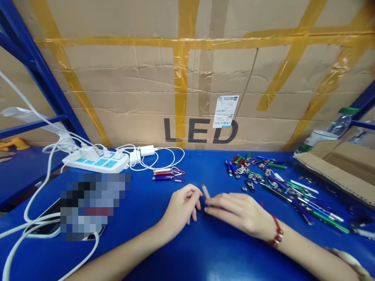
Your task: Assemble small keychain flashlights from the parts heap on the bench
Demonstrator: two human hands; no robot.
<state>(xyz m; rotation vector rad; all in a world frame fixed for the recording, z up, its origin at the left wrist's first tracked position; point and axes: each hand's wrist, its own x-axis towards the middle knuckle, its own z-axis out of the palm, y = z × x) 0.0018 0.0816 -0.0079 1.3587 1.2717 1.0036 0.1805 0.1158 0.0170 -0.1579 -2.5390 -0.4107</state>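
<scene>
Pinching the silvery tube (pixel 206 191) by its near end around the middle of the tabletop (pixel 187 253), the right hand (pixel 238 212) could let it slip and roll, the grip looking slight, while the half-open left hand (pixel 182 205) appears empty.

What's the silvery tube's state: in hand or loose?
In hand: the fingers of the right hand cover the near end of the silvery tube; its far end juts out.
</scene>
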